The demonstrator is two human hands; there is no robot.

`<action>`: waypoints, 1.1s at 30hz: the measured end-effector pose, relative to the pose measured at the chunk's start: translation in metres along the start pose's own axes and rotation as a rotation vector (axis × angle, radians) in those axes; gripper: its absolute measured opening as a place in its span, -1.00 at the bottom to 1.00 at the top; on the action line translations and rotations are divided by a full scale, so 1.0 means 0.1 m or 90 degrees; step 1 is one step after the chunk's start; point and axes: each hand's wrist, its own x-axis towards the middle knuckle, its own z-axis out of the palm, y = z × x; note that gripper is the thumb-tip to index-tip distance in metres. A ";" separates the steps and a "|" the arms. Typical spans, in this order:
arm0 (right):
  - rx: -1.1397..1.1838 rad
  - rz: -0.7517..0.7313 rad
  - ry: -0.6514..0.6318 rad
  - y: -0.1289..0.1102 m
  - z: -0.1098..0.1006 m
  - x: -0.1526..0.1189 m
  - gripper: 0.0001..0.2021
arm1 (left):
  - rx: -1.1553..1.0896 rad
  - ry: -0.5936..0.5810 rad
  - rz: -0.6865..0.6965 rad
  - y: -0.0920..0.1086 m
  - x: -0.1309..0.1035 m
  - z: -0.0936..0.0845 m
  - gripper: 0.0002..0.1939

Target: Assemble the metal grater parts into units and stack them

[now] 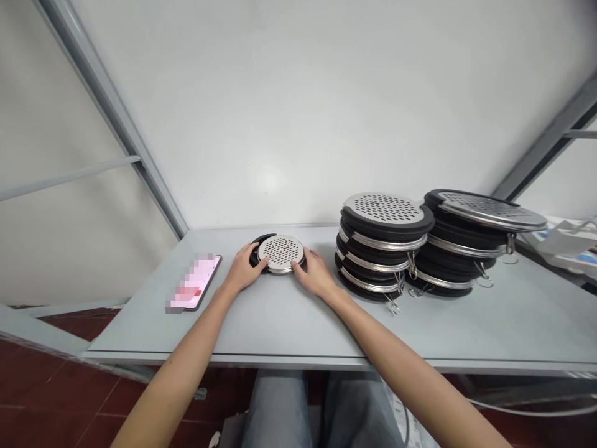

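A round, silver perforated metal disc [280, 251] lies on the grey table in front of me, with a black ring [263, 239] partly showing at its back left edge. My left hand [243, 266] grips its left side, the thumb resting on the near rim. On the opposite side my right hand [316, 271] curls round the edge, its thumb at the front right of the rim. Most of the fingers of both hands are hidden behind the disc. Its underside cannot be seen.
Right of my hands stands a stack of similar black-rimmed discs [383, 255] with wire clasps, and a second stack [459, 239] is beside it. A phone [196, 283] lies at the left. Behind is a white wall [280, 112]; the table's front edge [289, 359] is near my knees.
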 end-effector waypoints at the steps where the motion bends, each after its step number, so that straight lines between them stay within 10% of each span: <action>1: 0.002 -0.004 -0.003 0.00 -0.01 0.00 -0.62 | -0.001 0.001 0.006 0.00 0.00 -0.01 -0.42; 23: -0.068 0.054 -0.021 0.01 -0.10 0.00 -0.61 | -0.005 0.050 0.001 0.09 -0.01 -0.14 -0.67; 33: -0.064 0.036 -0.020 0.01 -0.06 0.00 -0.61 | -0.056 -0.082 0.055 0.02 0.00 -0.05 -0.64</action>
